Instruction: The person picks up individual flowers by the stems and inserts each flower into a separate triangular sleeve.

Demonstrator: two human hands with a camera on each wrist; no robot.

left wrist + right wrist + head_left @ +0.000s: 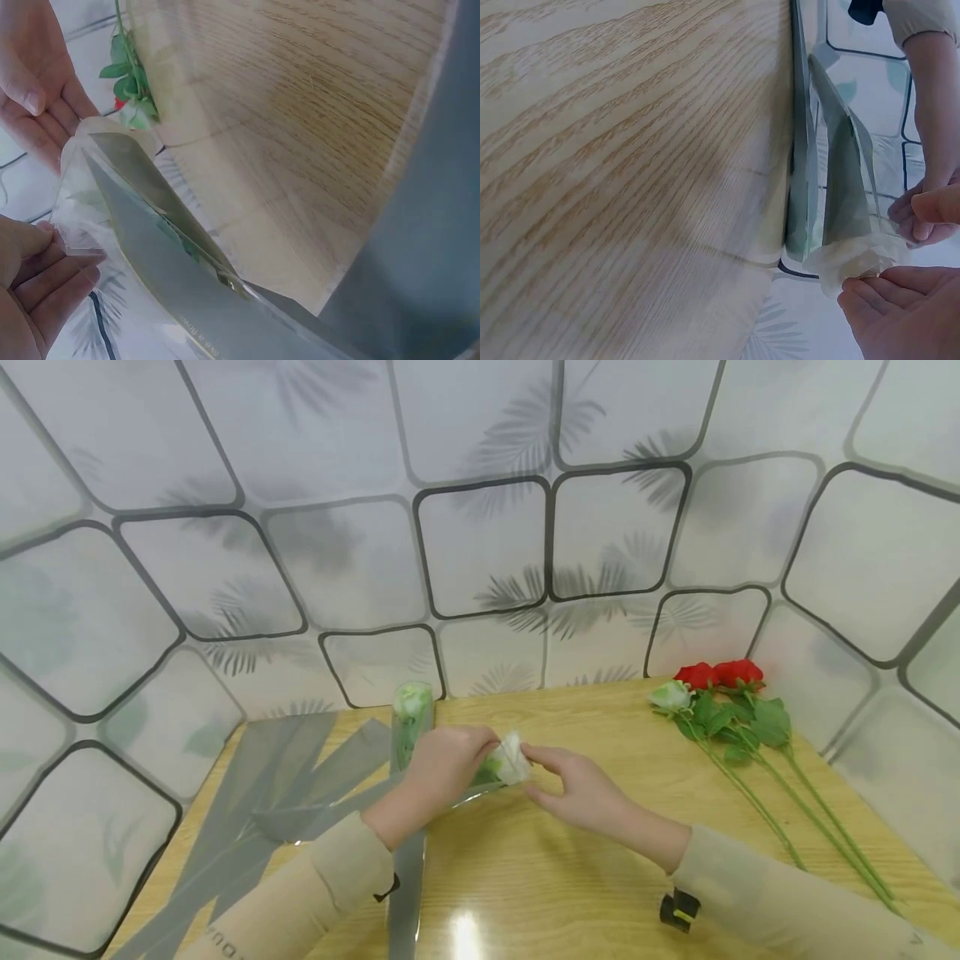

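Note:
A white rose (513, 758) with green leaves lies in a clear and grey flower sleeve (142, 217), its bloom at the sleeve's mouth. My left hand (448, 762) pinches the sleeve's clear edge beside the bloom; in the left wrist view this hand (45, 277) shows at lower left. My right hand (581, 785) touches the far side of the bloom with its fingertips, thumb apart from the fingers. The right wrist view shows the right hand (907, 307) against the ruffled petals (855, 259). Leaves and stem are partly hidden by the sleeve and left hand.
Another sleeved pale rose (412, 703) lies behind my left hand. Several flat grey sleeves (277, 768) overlap on the table's left. Two red roses (718, 674) and a pale green-white rose (671, 695) with long stems lie at right. Patterned cloth (480, 527) hangs around the wooden table (540, 893).

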